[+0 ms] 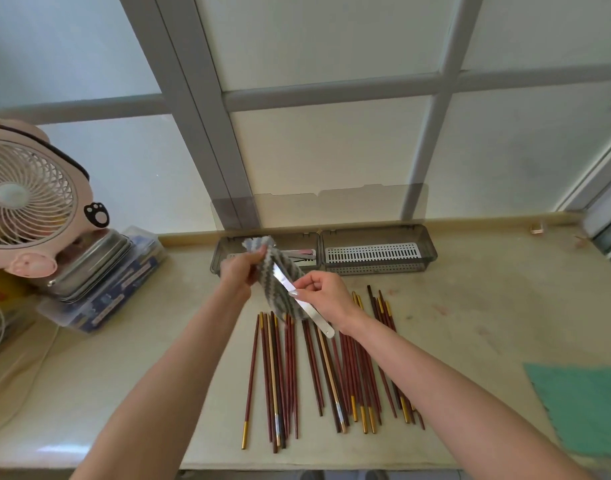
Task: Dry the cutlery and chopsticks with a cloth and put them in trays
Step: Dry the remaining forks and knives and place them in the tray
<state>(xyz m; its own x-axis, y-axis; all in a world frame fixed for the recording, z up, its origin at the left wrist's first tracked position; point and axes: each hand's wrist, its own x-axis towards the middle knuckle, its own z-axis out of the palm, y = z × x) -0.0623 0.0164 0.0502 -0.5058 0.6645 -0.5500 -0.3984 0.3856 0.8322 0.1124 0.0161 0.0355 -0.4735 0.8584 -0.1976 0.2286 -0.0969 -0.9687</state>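
Worktop point(470, 323) of pale stone runs under a frosted window point(317, 140) with grey bars. At the far left a pink fan point(27, 199) stands on a stack of boxes. Chopsticks point(331, 368), dark red with gold or silver ends, lie fanned out in loose groups on the near middle of the worktop. A green cloth point(584, 407) lies flat at the right edge. Against the back edge sit two grey trays side by side: the left tray point(216, 261) already holds a few pieces, too hidden to tell which, and the right tray point(376, 270) shows only a white slotted insert. Above the chopsticks, the left hand point(240, 271) grips a striped grey cloth point(283, 289) bunched round one end of a flat metal piece of cutlery point(317, 318), while the right hand point(326, 292) pinches its handle.
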